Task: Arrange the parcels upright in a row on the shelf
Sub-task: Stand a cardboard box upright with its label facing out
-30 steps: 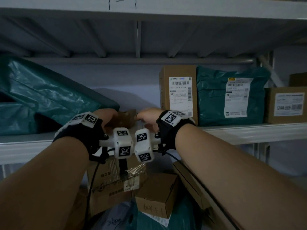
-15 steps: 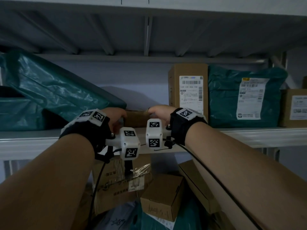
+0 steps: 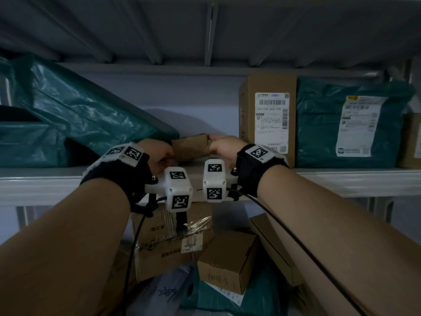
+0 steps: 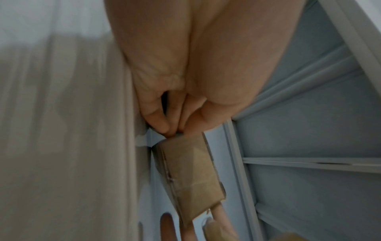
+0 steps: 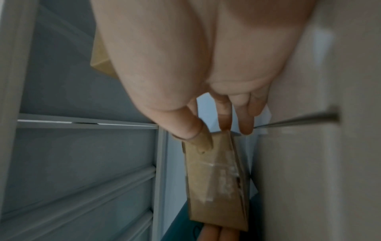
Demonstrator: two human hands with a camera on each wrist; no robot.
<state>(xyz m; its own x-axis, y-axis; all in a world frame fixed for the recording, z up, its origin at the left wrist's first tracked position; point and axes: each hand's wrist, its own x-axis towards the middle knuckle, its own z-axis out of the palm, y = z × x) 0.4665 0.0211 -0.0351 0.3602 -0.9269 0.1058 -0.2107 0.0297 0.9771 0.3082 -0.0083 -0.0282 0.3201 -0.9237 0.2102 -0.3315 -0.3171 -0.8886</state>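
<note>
A small brown cardboard box (image 3: 191, 147) sits low on the white shelf (image 3: 341, 179), lying long side across between my two hands. My left hand (image 3: 159, 153) pinches its left end with curled fingers (image 4: 163, 124), as the left wrist view shows at the box (image 4: 191, 177). My right hand (image 3: 222, 147) holds the right end. Its thumb (image 5: 189, 130) lies on one face of the box (image 5: 216, 184) and its fingers on the other. Right of it stand a tall brown box (image 3: 268, 119) and a teal parcel (image 3: 319, 124), both upright.
A large teal bag (image 3: 79, 115) leans over at the shelf's left. Another brown box (image 3: 410, 142) stands at the far right. Under the shelf lies a heap of cardboard boxes (image 3: 227, 261) and soft bags. The upper shelf's underside hangs close above.
Both hands kept their hold on the small box and moved it a little up and deeper onto the shelf; more of it now shows between them.
</note>
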